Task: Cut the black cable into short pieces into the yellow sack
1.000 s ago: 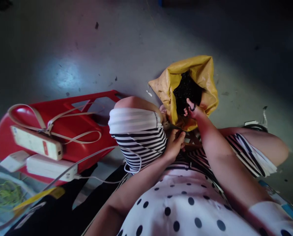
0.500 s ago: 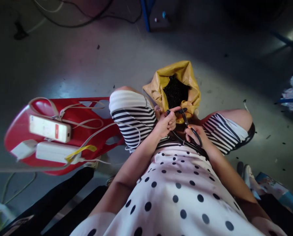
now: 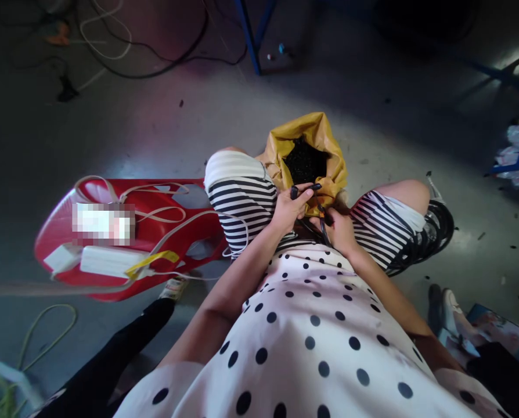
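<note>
At frame centre, my left hand (image 3: 289, 210) pinched black cable (image 3: 316, 187); my right hand (image 3: 340, 229) held apparent scissors (image 3: 323, 226). I judged this a trimming step, the next cut needing steady alignment.

The left hand (image 3: 288, 210) pinches a black cable (image 3: 316, 187) between thumb and fingers at the near edge of a yellow bag (image 3: 306, 129), which gapes at 12 o'clock with black scraps (image 3: 305, 164) inside. The right hand (image 3: 338, 231) grips what looks like black scissors (image 3: 324, 225), too blurred to be sure. From the hands, a red stool (image 3: 56, 233) bearing 2 white blocks (image 3: 111, 261) is at 9 o'clock, a dark coil (image 3: 447, 223) at 3 o'clock, and 2 blue legs (image 3: 248, 35) at 11 o'clock.
</note>
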Action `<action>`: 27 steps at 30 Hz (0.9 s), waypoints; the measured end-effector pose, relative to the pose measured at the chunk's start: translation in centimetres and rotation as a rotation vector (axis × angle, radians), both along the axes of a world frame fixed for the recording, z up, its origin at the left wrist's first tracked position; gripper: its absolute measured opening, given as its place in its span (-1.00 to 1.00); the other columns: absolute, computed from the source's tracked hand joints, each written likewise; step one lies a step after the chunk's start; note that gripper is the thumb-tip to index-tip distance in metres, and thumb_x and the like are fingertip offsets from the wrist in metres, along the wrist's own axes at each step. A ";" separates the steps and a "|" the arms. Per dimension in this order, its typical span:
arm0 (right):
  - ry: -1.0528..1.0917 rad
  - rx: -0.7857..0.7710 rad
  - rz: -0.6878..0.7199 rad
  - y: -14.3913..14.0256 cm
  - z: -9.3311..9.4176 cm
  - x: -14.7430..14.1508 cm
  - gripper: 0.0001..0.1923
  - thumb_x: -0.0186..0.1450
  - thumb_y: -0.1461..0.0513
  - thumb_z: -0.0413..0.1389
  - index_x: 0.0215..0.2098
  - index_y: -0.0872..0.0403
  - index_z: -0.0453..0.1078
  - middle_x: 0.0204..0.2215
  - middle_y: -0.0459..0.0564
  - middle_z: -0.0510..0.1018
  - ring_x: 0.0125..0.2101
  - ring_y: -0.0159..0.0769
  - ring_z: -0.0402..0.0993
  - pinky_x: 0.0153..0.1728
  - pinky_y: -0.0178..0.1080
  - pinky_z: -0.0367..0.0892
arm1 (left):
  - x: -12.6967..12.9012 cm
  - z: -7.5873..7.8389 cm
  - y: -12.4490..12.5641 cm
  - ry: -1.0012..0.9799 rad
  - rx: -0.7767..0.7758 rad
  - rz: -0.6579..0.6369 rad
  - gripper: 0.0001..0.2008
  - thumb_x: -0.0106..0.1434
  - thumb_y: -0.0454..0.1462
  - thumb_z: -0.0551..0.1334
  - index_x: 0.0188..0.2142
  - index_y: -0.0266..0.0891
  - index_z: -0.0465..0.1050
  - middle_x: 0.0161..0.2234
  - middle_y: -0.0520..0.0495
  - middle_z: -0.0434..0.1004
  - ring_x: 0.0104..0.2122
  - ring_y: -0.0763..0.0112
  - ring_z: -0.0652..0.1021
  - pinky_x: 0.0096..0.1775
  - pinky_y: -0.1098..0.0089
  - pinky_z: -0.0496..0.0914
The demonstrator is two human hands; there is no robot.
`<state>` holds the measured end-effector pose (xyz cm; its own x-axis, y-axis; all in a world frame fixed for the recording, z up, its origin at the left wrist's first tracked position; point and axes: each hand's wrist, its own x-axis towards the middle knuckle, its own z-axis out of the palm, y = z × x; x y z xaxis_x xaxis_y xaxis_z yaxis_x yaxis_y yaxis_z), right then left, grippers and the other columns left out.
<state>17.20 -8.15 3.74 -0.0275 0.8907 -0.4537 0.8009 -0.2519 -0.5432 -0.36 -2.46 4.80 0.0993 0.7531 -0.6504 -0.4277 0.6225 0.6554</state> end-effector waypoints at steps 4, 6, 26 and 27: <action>-0.042 -0.003 0.019 0.1 -0.3 -0.2 -0.40 0.51 -0.33 0.13 -0.30 -0.03 0.48 -0.46 0.12 0.66 -0.40 -0.02 0.62 -0.33 -0.17 0.27 | 0.0 -0.1 0.1 -0.005 0.010 -0.005 -0.73 0.32 -0.21 0.58 -0.08 -0.28 0.66 -0.67 0.31 0.10 -0.71 0.68 0.15 -0.62 0.55 0.06; -0.076 -0.001 0.031 0.2 -0.5 -0.2 -0.40 0.51 -0.33 0.14 -0.24 -0.01 0.52 -0.43 0.15 0.68 -0.37 0.01 0.65 -0.32 -0.17 0.27 | 0.0 -0.2 0.2 0.006 0.009 -0.011 -0.76 0.37 -0.21 0.55 -0.08 -0.28 0.65 -0.66 0.30 0.10 -0.71 0.67 0.15 -0.62 0.56 0.07; -0.112 0.017 0.062 0.9 0.6 -0.2 -0.41 0.46 -0.30 0.21 -0.05 0.03 0.58 -0.22 0.19 0.78 -0.18 0.10 0.75 -0.28 -0.18 0.36 | -1.1 -0.8 0.4 -0.015 0.058 -0.102 -0.64 0.28 -0.20 0.61 -0.23 -0.22 0.45 -0.63 0.31 0.16 -0.71 0.69 0.18 -0.63 0.57 0.13; -0.101 0.012 0.059 0.9 0.6 -0.2 -0.41 0.45 -0.30 0.22 -0.05 0.03 0.58 -0.21 0.18 0.78 -0.18 0.11 0.76 -0.28 -0.18 0.37 | -1.1 -0.9 0.4 -0.013 0.065 -0.104 -0.64 0.28 -0.20 0.61 -0.23 -0.22 0.46 -0.64 0.31 0.16 -0.71 0.69 0.19 -0.63 0.57 0.14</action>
